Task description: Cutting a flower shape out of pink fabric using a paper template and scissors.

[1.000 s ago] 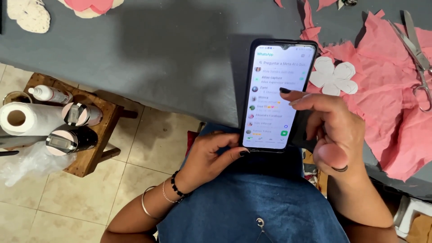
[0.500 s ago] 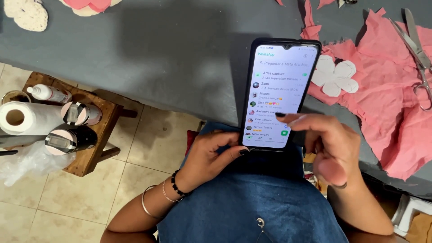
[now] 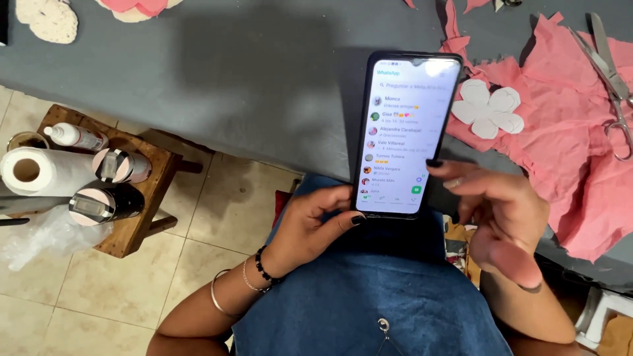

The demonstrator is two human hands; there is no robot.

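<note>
Head view: left hand [image 3: 310, 221] fingers gripping smartphone [image 3: 409, 132] at bottom edge; right hand [image 3: 501, 214] fingers loosely spread, hovering beside lit screen, near desk [image 3: 250, 79] front edge.

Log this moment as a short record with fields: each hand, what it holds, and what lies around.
left hand: holds the phone by its lower edge, thumb on the bottom of the lit screen
right hand: beside the phone's lower right edge, a fingertip at the screen's side; whether it touches is unclear
phone: upright, screen lit with a list
table: grey cloth cover
on table: pink fabric, white flower cutout, scissors
wooden stool: paper roll, white bottle, two tubes
wrist: bracelets
</note>
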